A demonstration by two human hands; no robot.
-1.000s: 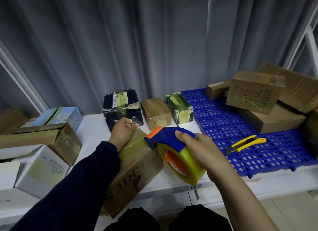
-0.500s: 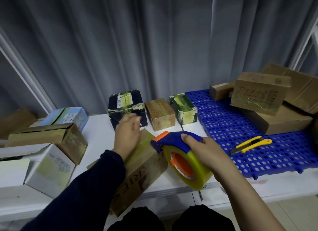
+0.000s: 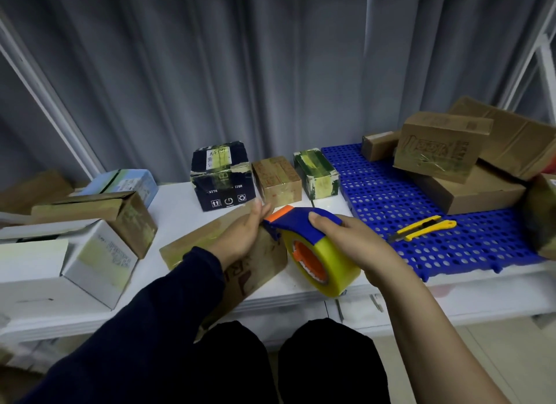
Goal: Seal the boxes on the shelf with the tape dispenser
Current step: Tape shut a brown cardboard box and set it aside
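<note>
While on the box (image 3: 258, 271), left hand (image 3: 240, 236) beside the tape dispenser (image 3: 301, 223).

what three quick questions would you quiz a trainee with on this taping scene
1. True or false: the right hand grips the tape dispenser.
2. The yellow utility knife lies on: A) the blue perforated mat; B) a chair; C) a drawer.
3. Which hand touches the brown box nearest the person?
Key: 1 true; 2 A; 3 the left hand.
</note>
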